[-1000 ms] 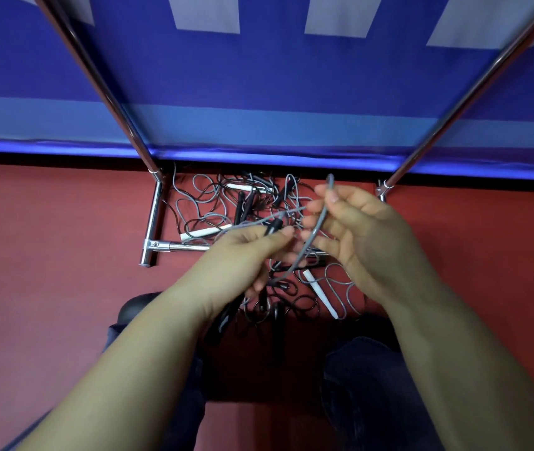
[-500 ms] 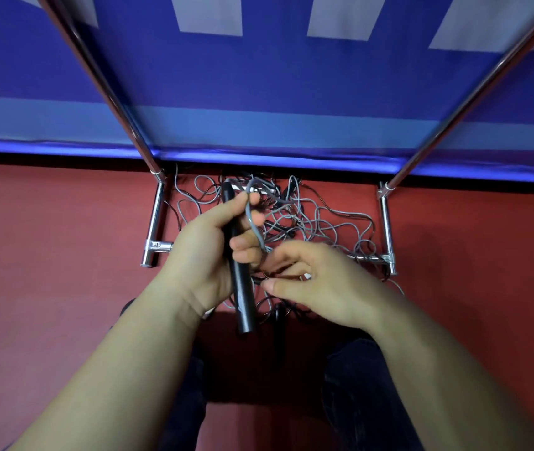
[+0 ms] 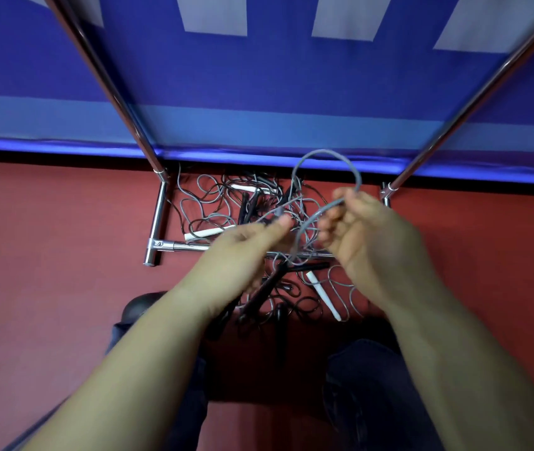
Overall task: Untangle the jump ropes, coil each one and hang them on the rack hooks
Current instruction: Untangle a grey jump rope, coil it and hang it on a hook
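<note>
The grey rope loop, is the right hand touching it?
Touching. The head view shows the right hand pinching the grey rope loop where the loop's two ends meet at its fingertips.

Left hand (image 3: pixel 243 252), right hand (image 3: pixel 366 239); fingers pinched

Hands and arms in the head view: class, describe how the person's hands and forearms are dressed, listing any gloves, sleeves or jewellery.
The left hand and right hand are bare, without gloves. Both forearms are uncovered, with no sleeves showing. No rings, watch or bracelets are visible.
</note>
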A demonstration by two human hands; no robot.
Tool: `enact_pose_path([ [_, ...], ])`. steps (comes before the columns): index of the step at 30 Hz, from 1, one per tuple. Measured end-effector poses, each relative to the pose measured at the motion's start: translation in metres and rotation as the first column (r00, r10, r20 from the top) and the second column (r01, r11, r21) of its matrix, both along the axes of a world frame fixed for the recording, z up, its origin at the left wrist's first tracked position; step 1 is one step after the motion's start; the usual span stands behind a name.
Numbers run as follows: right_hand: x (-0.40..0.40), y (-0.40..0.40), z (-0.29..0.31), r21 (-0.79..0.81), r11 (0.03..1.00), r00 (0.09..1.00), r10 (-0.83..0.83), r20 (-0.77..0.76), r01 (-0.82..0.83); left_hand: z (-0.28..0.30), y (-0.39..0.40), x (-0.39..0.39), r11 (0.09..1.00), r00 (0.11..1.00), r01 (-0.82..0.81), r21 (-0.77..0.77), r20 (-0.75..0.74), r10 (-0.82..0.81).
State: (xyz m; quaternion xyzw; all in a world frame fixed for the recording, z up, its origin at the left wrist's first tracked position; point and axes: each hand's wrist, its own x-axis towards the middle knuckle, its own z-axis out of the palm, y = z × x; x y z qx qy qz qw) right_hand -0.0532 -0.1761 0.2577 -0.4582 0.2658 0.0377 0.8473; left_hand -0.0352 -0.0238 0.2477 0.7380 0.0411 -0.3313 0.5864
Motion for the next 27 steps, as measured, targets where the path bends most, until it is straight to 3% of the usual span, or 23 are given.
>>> enact_pose_path([
  [1, 0.002, -0.005, 0.002, 0.151, 0.984, 0.995, -0.094, -0.025, 0.097, 0.002, -0.001, -0.003, 0.998, 0.999, 0.05, -0.025, 0.001, -0.05],
  [3, 0.005, -0.009, 0.003, 0.274, 0.938, 0.977, -0.199, -0.071, 0.211, 0.006, -0.003, -0.006, 0.991, 0.995, 0.095, -0.097, -0.013, -0.097],
  [7, 0.005, -0.006, -0.001, 0.296, 0.918, 0.964, -0.247, -0.098, 0.265, 0.004, -0.006, -0.007, 0.966, 0.983, 0.159, -0.202, -0.061, -0.175],
  [10, 0.005, -0.006, -0.001, 0.314, 0.909, 0.962, -0.256, -0.098, 0.274, 0.001, -0.008, -0.009, 0.959, 0.969, 0.236, -0.158, -0.04, -0.245],
  [14, 0.004, -0.005, -0.001, 0.277, 0.937, 0.977, -0.205, -0.062, 0.214, -0.004, -0.007, -0.007, 0.969, 0.985, 0.163, -0.184, -0.02, -0.169],
  [16, 0.003, -0.006, -0.001, 0.18, 0.978, 0.995, -0.097, -0.035, 0.101, -0.004, -0.008, -0.005, 0.969, 0.996, 0.073, -0.236, -0.038, -0.084],
  [18, 0.001, -0.005, -0.003, -0.027, 0.995, 0.993, 0.098, -0.06, -0.1, -0.003, -0.009, -0.001, 0.949, 0.995, -0.062, -0.309, -0.099, 0.033],
  [20, -0.005, 0.002, -0.005, -0.302, 0.891, 0.941, 0.32, -0.115, -0.34, -0.002, -0.006, 0.005, 0.892, 0.967, -0.229, -0.39, -0.2, 0.161],
  [22, -0.011, 0.01, -0.007, -0.537, 0.7, 0.871, 0.466, -0.156, -0.47, -0.001, -0.002, 0.01, 0.814, 0.922, -0.356, -0.459, -0.314, 0.226],
  [24, -0.015, 0.014, -0.008, -0.616, 0.595, 0.824, 0.542, -0.166, -0.516, 0.0, -0.001, 0.012, 0.762, 0.894, -0.413, -0.499, -0.383, 0.233],
  [27, -0.017, 0.016, -0.011, -0.666, 0.542, 0.797, 0.59, -0.132, -0.512, 0.001, -0.002, 0.011, 0.758, 0.894, -0.417, -0.502, -0.377, 0.242],
])
